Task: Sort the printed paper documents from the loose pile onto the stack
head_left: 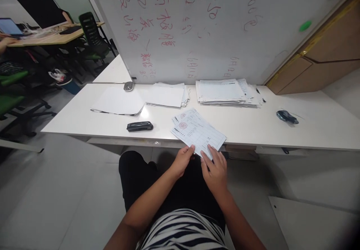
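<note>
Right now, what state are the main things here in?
Printed slips, overlapping, near corner past the edge of the desk
Left hand, pinching the slips
Right hand, touching the slips
Black stapler, lying on the desk
Right paper stack, edges uneven
Middle paper stack, edges uneven
White sheets, lying flat
Whiteboard, written on
Laptop, open, screen lit

Pale printed slips with red stamps overlap, fanned out, stretching forward from left grip and right grip.
</note>
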Demonstrator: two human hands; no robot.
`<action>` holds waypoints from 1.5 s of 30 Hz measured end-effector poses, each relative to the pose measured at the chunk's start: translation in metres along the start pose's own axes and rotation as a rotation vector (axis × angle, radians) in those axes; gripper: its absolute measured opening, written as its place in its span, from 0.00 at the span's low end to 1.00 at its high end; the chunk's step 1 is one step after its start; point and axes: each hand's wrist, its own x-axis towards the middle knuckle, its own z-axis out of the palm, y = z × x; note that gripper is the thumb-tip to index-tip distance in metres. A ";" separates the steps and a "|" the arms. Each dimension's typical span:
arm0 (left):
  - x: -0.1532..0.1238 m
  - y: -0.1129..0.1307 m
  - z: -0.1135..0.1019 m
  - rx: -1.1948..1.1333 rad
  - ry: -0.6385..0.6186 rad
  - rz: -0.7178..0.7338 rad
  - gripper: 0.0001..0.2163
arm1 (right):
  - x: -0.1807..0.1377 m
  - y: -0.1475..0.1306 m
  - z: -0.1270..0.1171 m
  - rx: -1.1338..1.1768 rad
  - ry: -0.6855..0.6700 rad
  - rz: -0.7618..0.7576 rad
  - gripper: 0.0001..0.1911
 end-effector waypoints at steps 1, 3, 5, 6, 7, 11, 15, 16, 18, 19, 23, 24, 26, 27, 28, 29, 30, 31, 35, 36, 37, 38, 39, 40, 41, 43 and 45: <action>-0.001 0.000 0.002 0.011 -0.006 0.002 0.22 | -0.001 -0.002 0.001 -0.002 0.000 0.012 0.20; -0.007 -0.001 0.006 -0.002 -0.038 0.012 0.22 | -0.004 -0.007 0.004 -0.001 -0.016 0.019 0.20; -0.017 -0.005 0.013 -0.054 -0.086 0.028 0.22 | -0.006 -0.010 0.006 -0.001 -0.030 0.022 0.21; -0.022 -0.007 0.016 -0.088 -0.116 0.026 0.22 | -0.007 -0.011 0.006 -0.001 -0.032 0.023 0.21; -0.027 -0.009 0.018 -0.123 -0.141 0.010 0.22 | -0.007 -0.011 0.006 -0.001 -0.034 0.025 0.21; -0.034 -0.015 0.022 -0.224 -0.166 -0.072 0.25 | -0.008 -0.012 0.004 0.011 -0.043 0.032 0.22; -0.027 -0.020 0.018 -0.196 -0.126 -0.074 0.26 | -0.011 -0.017 -0.001 0.105 -0.066 0.080 0.22; -0.025 -0.022 0.016 -0.164 -0.106 -0.075 0.26 | -0.013 -0.018 -0.002 0.160 -0.045 0.138 0.22; -0.022 -0.025 0.013 -0.073 -0.063 -0.082 0.26 | -0.016 -0.021 -0.003 0.319 0.058 0.342 0.25; -0.022 -0.027 0.011 -0.023 -0.053 -0.084 0.25 | -0.016 -0.021 -0.002 0.420 0.125 0.468 0.27; -0.025 -0.035 0.006 0.130 -0.098 -0.079 0.26 | -0.010 -0.013 0.002 0.919 0.117 0.831 0.30; -0.027 -0.036 0.004 0.175 -0.118 -0.080 0.25 | -0.007 -0.009 0.002 1.002 0.068 0.875 0.29; -0.033 -0.035 0.000 0.322 -0.163 -0.065 0.25 | -0.001 0.001 0.001 1.014 0.022 0.934 0.27; -0.036 -0.032 -0.003 0.428 -0.175 -0.032 0.26 | 0.002 0.006 0.000 0.949 0.028 0.947 0.26; -0.039 -0.027 -0.007 0.553 -0.171 0.027 0.25 | 0.007 0.012 -0.003 0.866 0.036 0.944 0.25; -0.042 -0.019 -0.011 0.685 -0.142 0.115 0.25 | 0.013 0.017 -0.006 0.790 0.034 0.926 0.24; -0.044 -0.009 -0.016 0.811 -0.083 0.228 0.23 | 0.020 0.023 -0.011 0.734 0.027 0.896 0.22; -0.045 0.004 -0.021 0.922 0.000 0.357 0.20 | 0.030 0.028 -0.015 0.703 0.023 0.858 0.20; -0.032 0.071 -0.043 0.958 0.442 0.764 0.25 | 0.077 0.040 -0.030 0.742 0.064 0.671 0.16; -0.025 0.086 -0.047 0.908 0.450 0.779 0.33 | 0.089 0.041 -0.030 0.764 0.069 0.623 0.16; -0.017 0.100 -0.052 0.856 0.391 0.767 0.38 | 0.099 0.040 -0.029 0.787 0.067 0.580 0.16; -0.009 0.111 -0.056 0.804 0.324 0.751 0.41 | 0.108 0.039 -0.026 0.809 0.059 0.545 0.16; -0.002 0.118 -0.059 0.763 0.261 0.714 0.41 | 0.115 0.037 -0.021 0.831 0.046 0.518 0.16; 0.005 0.122 -0.062 0.731 0.205 0.666 0.38 | 0.120 0.034 -0.015 0.856 0.027 0.503 0.16; 0.011 0.121 -0.065 0.705 0.166 0.614 0.34 | 0.123 0.031 -0.007 0.884 -0.001 0.500 0.17; 0.022 0.112 -0.068 0.676 0.143 0.528 0.24 | 0.125 0.025 0.010 0.935 -0.071 0.535 0.20; 0.028 0.096 -0.071 0.675 0.200 0.511 0.18 | 0.125 0.020 0.026 0.952 -0.138 0.623 0.23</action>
